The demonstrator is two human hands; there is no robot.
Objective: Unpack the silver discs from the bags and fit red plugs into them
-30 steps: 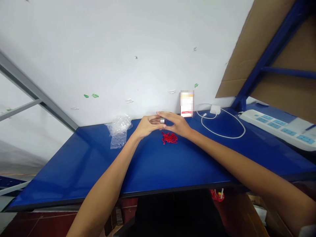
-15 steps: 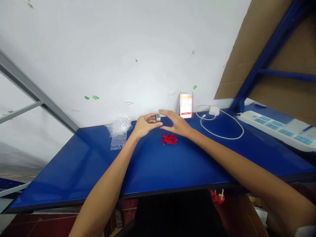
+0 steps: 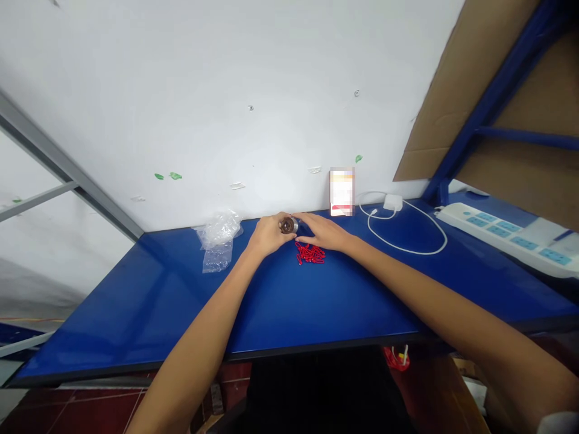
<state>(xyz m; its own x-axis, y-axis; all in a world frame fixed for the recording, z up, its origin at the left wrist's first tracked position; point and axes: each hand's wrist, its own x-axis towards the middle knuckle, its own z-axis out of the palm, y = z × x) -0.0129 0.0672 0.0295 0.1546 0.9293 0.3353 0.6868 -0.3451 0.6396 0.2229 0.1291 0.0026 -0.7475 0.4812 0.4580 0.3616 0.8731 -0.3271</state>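
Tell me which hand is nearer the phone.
The right hand, by the red loops; the left hand, on the plastic's side, is farther from the phone.

No lettering, number, brand or sign can be read.

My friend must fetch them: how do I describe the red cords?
On the blue table, find the lit phone standing at the white wall. Left of it and nearer the viewer lies a small tangle of thin red cords, the table's only red heap.
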